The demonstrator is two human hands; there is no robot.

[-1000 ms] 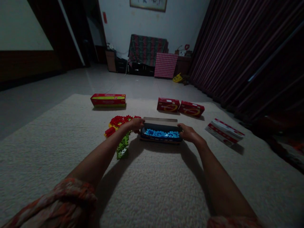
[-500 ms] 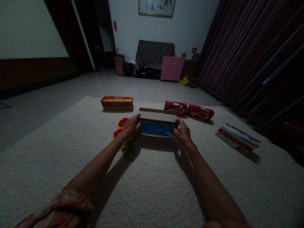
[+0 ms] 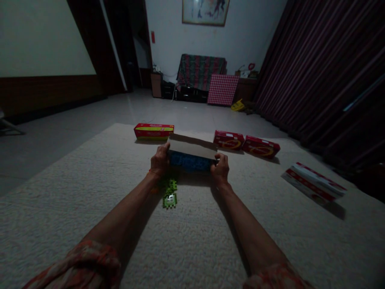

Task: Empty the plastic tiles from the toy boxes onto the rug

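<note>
An opened cardboard box [image 3: 192, 147] is gripped at its two ends, its plain lid flap raised on the far side. Blue pieces [image 3: 192, 161] fill it, too dark to tell apart. My left hand [image 3: 160, 161] is closed round the left end, and my right hand [image 3: 220, 167] holds the right end with fingers bent over the edge. Just below my left hand lie green interlocking toy pieces [image 3: 170, 200], one with a white window-like part. Something orange beside them is mostly hidden by my left wrist.
A red and yellow box [image 3: 154, 131] stands at the mat's far edge. Two dark red boxes [image 3: 228, 139] are farther right, and a white and red box [image 3: 314, 184] lies at the right. All rest on a pale textured mat [image 3: 90, 176].
The box has shifted slightly left and tilted, with both hands still on it. My view has turned a little left. The red and yellow pieces by my left hand are now mostly covered.
</note>
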